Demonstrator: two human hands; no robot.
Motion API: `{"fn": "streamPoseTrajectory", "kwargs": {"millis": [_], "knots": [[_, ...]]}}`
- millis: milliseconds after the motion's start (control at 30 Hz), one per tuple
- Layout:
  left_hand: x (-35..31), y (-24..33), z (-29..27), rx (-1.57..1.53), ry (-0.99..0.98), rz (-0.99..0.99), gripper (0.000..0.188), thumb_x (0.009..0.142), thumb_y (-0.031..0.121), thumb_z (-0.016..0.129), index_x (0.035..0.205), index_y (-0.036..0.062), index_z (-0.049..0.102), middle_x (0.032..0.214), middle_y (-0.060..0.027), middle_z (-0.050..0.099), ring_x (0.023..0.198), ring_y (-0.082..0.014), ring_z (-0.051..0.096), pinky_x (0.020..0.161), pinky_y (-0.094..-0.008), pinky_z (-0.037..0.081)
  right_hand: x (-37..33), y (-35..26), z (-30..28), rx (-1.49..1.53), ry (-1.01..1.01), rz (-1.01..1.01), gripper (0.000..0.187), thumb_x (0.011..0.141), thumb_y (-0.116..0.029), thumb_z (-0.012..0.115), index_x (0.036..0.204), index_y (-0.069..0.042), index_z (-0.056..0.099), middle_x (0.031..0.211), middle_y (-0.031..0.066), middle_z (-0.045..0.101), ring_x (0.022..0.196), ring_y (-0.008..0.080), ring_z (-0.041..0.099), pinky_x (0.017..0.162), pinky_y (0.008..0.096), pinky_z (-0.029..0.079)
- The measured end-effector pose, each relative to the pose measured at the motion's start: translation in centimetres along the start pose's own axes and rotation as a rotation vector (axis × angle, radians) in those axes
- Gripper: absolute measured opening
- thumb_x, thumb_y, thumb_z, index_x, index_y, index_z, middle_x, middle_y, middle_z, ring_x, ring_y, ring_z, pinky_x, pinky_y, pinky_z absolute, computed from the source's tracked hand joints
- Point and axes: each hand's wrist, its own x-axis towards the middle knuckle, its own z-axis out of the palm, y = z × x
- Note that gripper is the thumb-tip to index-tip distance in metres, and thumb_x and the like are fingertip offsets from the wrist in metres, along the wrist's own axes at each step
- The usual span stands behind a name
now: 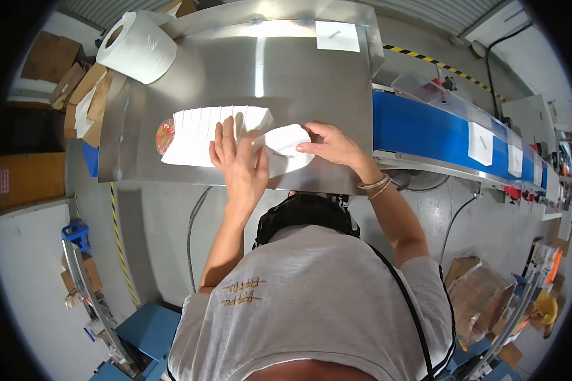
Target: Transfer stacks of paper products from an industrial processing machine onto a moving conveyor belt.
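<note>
A row of overlapping white paper packets [194,130] lies fanned along the near part of the steel table [216,70]. At its left end a round, red-patterned piece [165,136] sticks out. My left hand [238,159] rests on the row with its fingers spread, its thumb beside a loose white packet. That white packet [286,141], with small dark print, is bent up at the right end of the row. My right hand [332,146] pinches its right edge between thumb and fingers. Whether my left thumb touches the packet I cannot tell.
A large white roll [138,49] stands at the table's far left corner, by cardboard boxes [94,105]. Near the far right edge lies a white printed sheet [337,36]. A blue conveyor belt [419,127] adjoins the table on the right, carrying several white packets [481,143].
</note>
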Motion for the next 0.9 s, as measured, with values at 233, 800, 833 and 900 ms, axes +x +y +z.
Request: {"fn": "streamPoseTrajectory", "kwargs": {"millis": [233,800,833,900], "knots": [[0.0,-1.2,-0.1,0.07,0.075,-0.023,0.037,0.081,0.003,0.064,0.118,0.0031,0.061,0.137,-0.0204,0.043,0.131,-0.0409,0.035,0.107,-0.0516,0.025,-5.9,5.6,-7.5,0.243,0.589,0.126,0.025,0.094,-0.03,0.06,0.083,-0.007,0.057,0.068,-0.0082,0.044,0.059,0.0045,0.036,0.049,0.0236,0.029],[0.3,-0.9,-0.6,0.034,0.002,0.067,0.031,0.076,0.002,0.066,0.106,0.0095,0.069,0.142,-0.0179,0.042,0.137,-0.0409,0.029,0.109,-0.0552,0.017,3.7,-3.0,-0.3,-0.212,-0.035,-0.209,0.047,0.078,-0.017,0.075,0.122,-0.017,0.058,0.135,0.0088,0.048,0.122,0.0243,0.048,0.096,0.0354,0.044],[0.6,-0.3,-1.1,0.01,-0.016,0.041,0.033,0.076,0.006,0.068,0.109,0.0098,0.067,0.144,-0.0187,0.038,0.138,-0.0413,0.025,0.11,-0.0556,0.016,4.6,-1.3,0.6,-0.326,-0.039,-0.288,0.048,0.077,-0.015,0.075,0.122,-0.019,0.057,0.137,0.0094,0.046,0.124,0.0254,0.046,0.096,0.0354,0.044],[0.9,0.0,-1.4,-0.018,-0.011,-0.027,0.044,0.077,0.016,0.072,0.119,0.0097,0.062,0.148,-0.0213,0.031,0.14,-0.0423,0.018,0.111,-0.0561,0.012,4.8,0.7,0.6,-0.542,0.068,-0.485,0.043,0.081,-0.017,0.072,0.121,-0.013,0.056,0.13,0.0092,0.051,0.119,0.0231,0.05,0.095,0.0331,0.044]]}}
